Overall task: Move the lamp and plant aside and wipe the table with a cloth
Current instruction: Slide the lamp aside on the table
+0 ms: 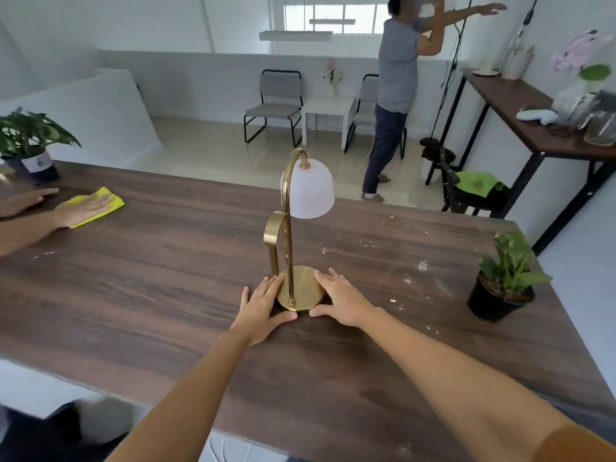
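A brass lamp with a white bell shade stands upright in the middle of the dark wooden table. My left hand clasps the left side of its round base, and my right hand clasps the right side; thumbs nearly meet in front. A small plant in a black pot stands at the table's right edge. White crumbs and dust lie between lamp and plant. A yellow cloth lies at the far left under another person's hand.
A second potted plant stands at the table's far left corner. Another person's hands rest at the left. A person stands beyond the table near a tall side table with vases. Chairs and a white stool are at the back.
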### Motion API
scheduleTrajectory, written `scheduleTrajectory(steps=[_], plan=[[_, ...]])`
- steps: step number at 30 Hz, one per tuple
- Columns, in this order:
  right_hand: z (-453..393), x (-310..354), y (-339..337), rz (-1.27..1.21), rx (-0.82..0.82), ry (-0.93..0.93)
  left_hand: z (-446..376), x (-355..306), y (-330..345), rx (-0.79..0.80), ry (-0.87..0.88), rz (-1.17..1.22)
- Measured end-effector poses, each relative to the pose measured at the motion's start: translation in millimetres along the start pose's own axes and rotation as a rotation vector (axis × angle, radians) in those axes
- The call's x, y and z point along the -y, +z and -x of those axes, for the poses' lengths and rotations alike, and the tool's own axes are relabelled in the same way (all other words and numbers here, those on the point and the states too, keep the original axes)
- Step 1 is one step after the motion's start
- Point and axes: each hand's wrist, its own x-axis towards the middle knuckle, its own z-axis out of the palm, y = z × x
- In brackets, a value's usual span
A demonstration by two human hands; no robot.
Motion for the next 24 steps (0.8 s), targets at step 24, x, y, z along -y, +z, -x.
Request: scheduleTrajectory(steps=[24], plan=[[-225,-49,-85,-0.082,-0.167,0.311,-281,50,-20,-0.056,0.097,-0.024]])
